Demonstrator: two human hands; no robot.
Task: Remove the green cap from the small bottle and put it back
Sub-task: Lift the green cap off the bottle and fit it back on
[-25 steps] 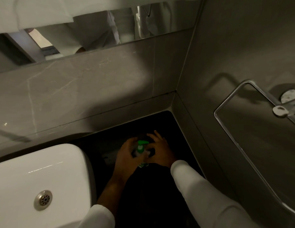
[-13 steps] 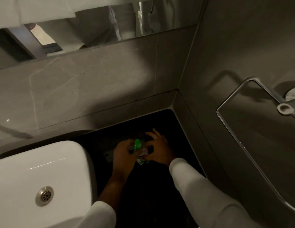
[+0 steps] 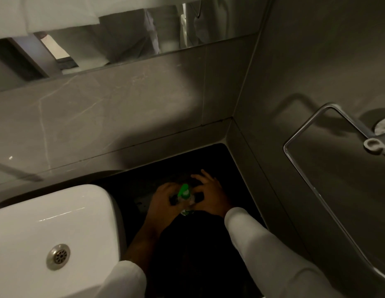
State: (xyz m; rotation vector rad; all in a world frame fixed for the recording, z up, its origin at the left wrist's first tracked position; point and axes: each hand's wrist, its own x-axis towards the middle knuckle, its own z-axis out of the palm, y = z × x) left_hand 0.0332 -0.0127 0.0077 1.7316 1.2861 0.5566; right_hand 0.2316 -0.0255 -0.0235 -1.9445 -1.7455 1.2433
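Note:
A small clear bottle (image 3: 185, 202) stands on the black counter (image 3: 208, 254) in the corner, with a green label low on its body. Its green cap (image 3: 184, 189) tilts up to one side at the top of the bottle. My left hand (image 3: 163, 201) wraps the bottle from the left, fingers curled around its body. From the right, my right hand (image 3: 208, 196) has thumb and fingers pinched at the bottle's neck, just below the cap. The hands hide most of the bottle.
A white basin (image 3: 51, 233) with a metal drain (image 3: 58, 256) sits at the left. Grey tiled walls close the corner behind and to the right. A chrome towel ring (image 3: 312, 179) hangs on the right wall. A mirror (image 3: 122, 35) runs above.
The green cap lay flat on the bottle's top a second ago; now it stands tilted up on one side. Both hands stayed on the bottle and shifted slightly.

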